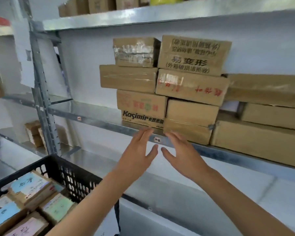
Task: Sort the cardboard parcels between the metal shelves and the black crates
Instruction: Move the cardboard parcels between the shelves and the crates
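Head view: both hands were raised side by side at the near edge of the shelf (95, 116), under the stack (191, 86).
Left hand (138, 154): open, fingers straight, tips at the foot of the Kasimir box (141, 118); contact unclear.
Right hand (180, 155): open, holding nothing, tips at the plain box (186, 132) just right of it.
Stack: two columns, fronts close to the near edge, probably for easy reach.
Crate (71, 174): near left, below the shelf, with labelled parcels (31, 186) lying flat inside.
Likely purpose: flat palms suggested steadying or squaring the stack, not grasping.
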